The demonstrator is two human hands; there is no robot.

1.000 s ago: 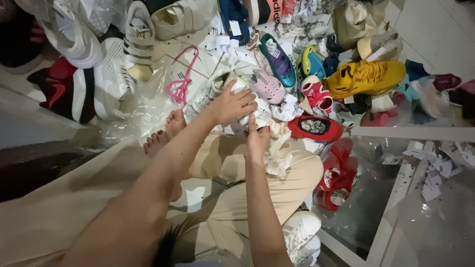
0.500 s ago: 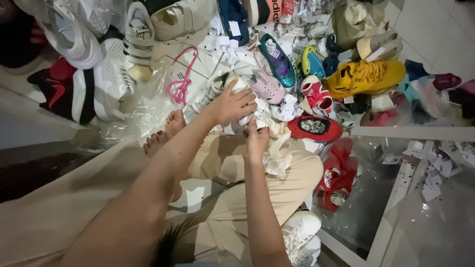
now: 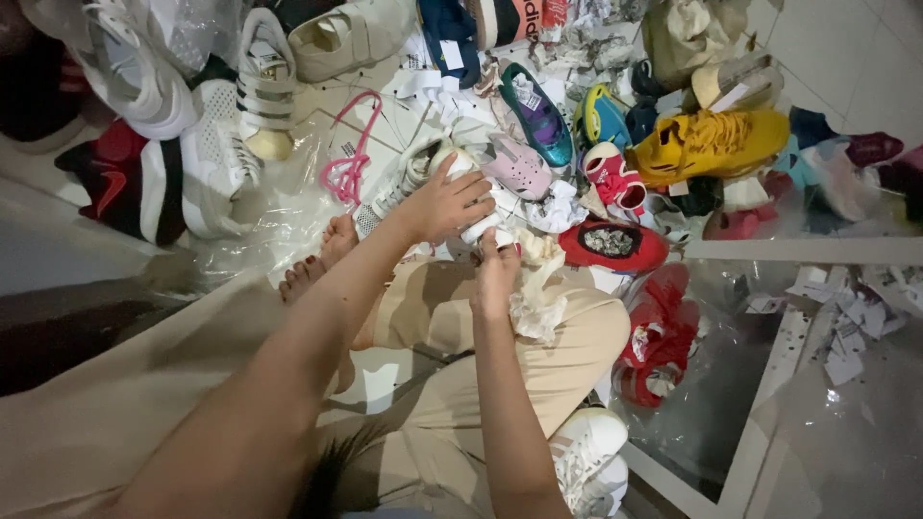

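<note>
Gripping the white sneaker (image 3: 423, 183), left hand (image 3: 444, 204) clamps its top while right hand (image 3: 497, 274) pinches crumpled paper (image 3: 532, 298) at its opening, mid-stuffing.

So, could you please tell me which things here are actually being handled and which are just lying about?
Being handled:
left hand gripping the white sneaker
right hand at the crumpled white paper

Lying about:
yellow sneaker
pink laces
pink clog
red shoe
teal shoe
</note>
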